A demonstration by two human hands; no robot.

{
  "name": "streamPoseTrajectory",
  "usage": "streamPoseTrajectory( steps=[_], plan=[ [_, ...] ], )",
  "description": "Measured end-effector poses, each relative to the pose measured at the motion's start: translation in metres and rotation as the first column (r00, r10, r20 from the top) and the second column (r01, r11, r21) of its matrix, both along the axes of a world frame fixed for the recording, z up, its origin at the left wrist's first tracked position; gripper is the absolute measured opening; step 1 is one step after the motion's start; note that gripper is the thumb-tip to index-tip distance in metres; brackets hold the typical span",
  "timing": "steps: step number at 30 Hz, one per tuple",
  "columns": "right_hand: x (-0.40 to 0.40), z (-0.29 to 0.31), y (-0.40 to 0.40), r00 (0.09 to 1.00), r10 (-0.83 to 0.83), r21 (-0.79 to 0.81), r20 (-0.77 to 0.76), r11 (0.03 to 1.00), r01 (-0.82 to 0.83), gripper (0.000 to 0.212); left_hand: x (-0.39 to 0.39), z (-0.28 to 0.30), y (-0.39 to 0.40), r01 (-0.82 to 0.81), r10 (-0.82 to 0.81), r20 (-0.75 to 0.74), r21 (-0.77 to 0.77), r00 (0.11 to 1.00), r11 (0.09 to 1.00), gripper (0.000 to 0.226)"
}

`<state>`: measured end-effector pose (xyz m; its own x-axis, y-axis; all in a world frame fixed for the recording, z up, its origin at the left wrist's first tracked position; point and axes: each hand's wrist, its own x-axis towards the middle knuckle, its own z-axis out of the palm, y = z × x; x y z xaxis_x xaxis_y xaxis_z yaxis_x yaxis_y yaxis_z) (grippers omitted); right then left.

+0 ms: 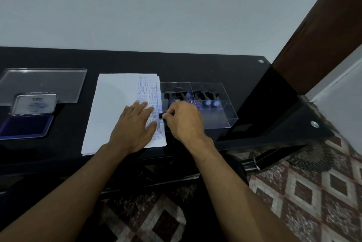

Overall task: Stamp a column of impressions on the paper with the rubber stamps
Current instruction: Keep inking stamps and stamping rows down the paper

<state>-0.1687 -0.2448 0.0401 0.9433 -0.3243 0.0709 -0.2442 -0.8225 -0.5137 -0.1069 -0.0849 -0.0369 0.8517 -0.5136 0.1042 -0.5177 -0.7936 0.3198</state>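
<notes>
Left hand point(137, 124) lies flat, fingers straight, pinning the paper point(115, 112) so it won't slide, I'd guess. Right hand point(183, 120) pinches a small black stamp point(161, 115) at the clear acrylic box point(221, 104), 3 o'clock of the sheet, other stamps point(195, 97) racked inside. Glossy ink pad point(25, 124) sits open at 9 o'clock.

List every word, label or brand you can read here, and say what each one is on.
"SAMPLE": blue impressions, repeated in a column on the paper.
"AIR MAIL": partly readable, lower in the second column on that sheet.
Brand on the ink pad lid: too blurred to read.
Impressions by the left hand: too smeared or covered.
Stamps in the clear box: no readable text.
</notes>
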Motion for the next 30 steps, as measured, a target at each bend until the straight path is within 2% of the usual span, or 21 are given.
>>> streamPoseTrajectory(
  steps=[6,13,19,22,24,27,30],
  plan=[
    [0.001,-0.002,0.001,0.998,-0.02,-0.034,-0.055,0.999,0.018,0.036,0.0,-0.001,0.0,-0.004,0.004,0.01,0.001,1.0,1.0,0.069],
    [-0.004,0.0,-0.002,0.999,0.025,-0.042,0.028,0.999,-0.024,0.03,0.0,0.004,-0.002,-0.016,0.015,-0.028,-0.024,0.999,1.0,0.06],
    [-0.007,0.007,-0.027,0.993,0.006,-0.088,0.119,0.996,0.004,0.019,0.007,0.034,-0.014,-0.1,0.097,-0.023,-0.251,0.995,0.963,0.045],
    [-0.006,0.007,-0.046,0.992,-0.027,-0.09,0.12,0.995,0.038,0.018,0.009,0.047,-0.025,-0.041,0.054,0.038,-0.293,0.998,0.955,0.044],
    [-0.004,0.005,-0.059,0.991,-0.054,-0.11,0.119,0.992,0.067,0.019,0.008,0.053,-0.034,0.022,-0.002,0.069,-0.289,0.998,0.957,0.052],
    [-0.001,0.002,-0.078,0.989,-0.092,-0.116,0.113,0.988,0.105,0.017,0.009,0.06,-0.05,0.057,-0.043,0.057,-0.272,0.997,0.961,0.058],
    [0.001,0.003,-0.095,0.988,-0.098,-0.143,0.119,0.983,0.115,0.018,0.013,0.064,-0.068,0.073,-0.062,0.05,-0.248,0.997,0.966,0.052]
  ],
)
